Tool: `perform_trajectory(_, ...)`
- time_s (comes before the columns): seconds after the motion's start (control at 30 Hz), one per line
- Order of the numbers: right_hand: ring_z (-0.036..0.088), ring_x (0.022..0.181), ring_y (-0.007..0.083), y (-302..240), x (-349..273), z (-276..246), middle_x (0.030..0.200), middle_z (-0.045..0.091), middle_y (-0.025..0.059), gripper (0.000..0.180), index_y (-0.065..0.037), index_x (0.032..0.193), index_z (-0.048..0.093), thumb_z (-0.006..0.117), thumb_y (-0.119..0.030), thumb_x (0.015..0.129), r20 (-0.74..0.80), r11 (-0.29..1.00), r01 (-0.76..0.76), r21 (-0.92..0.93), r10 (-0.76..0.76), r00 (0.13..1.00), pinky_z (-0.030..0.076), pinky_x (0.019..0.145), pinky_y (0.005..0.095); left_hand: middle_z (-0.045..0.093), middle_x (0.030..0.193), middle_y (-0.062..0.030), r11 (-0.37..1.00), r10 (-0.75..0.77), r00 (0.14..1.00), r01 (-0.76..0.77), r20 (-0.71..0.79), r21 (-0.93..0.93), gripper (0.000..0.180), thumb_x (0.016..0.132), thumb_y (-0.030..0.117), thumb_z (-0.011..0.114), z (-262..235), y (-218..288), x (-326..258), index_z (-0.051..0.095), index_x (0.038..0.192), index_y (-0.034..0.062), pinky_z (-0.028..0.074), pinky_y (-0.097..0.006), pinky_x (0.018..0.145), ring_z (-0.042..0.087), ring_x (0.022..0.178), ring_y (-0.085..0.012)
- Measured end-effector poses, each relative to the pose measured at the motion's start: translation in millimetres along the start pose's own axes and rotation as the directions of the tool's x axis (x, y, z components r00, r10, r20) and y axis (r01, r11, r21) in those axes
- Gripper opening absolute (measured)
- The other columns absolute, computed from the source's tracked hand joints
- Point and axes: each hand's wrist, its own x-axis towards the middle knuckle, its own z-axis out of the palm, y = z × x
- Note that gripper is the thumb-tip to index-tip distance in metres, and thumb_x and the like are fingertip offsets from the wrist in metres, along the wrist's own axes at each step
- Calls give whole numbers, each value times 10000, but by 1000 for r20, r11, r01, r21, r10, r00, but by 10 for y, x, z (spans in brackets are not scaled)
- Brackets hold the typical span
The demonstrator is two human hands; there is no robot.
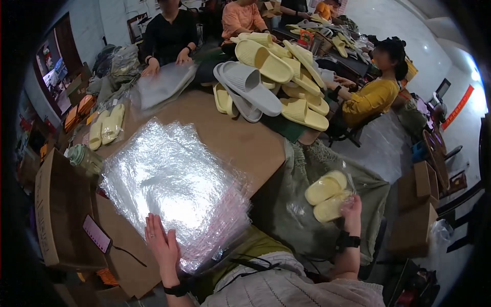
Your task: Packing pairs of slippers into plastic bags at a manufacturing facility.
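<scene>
My left hand [162,243] lies flat with fingers stretched on the lower left of a stack of shiny clear plastic bags [171,174]. Off to the right, my right hand [351,206] is closed on the edge of a pair of pale yellow slippers [327,211], which look to be in a clear bag. The pair is above a green cloth [286,204] that drapes beside the table. Farther back, a heap of yellow slippers [266,61] rises, with a grey slipper pair [248,87] at its front.
A brown cardboard tabletop [245,138] carries the bags. At left stand an open carton [69,210], a phone [97,234] with a cable, and a bagged slipper pair [107,125]. Co-workers sit beyond; one in black [171,36] handles clear plastic. Cartons [411,220] stand at right.
</scene>
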Motion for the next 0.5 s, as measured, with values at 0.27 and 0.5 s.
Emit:
perform_trajectory(0.27, 492, 699, 131, 958, 808, 908, 881, 517, 17, 217, -52, 1081, 541, 598, -220, 955, -835, 955, 190, -229, -293, 466, 440, 610, 295, 363, 1527, -203, 999, -42, 999, 42, 0, -11, 577, 945, 260, 552, -49, 24, -52, 403, 1436, -2, 189, -481, 1185, 302, 1436, -351)
perform_trajectory(0.5, 537, 809, 97, 1433, 2008, 2225, 976, 589, 17, 288, -42, 1171, 574, 643, -177, 926, -433, 672, -53, -739, -413, 801, 455, 693, 282, 363, 1531, -197, 998, -54, 999, 54, -7, -25, 581, 932, 255, 572, -57, 43, -56, 416, 1433, 7, 193, -482, 1185, 304, 1435, -354)
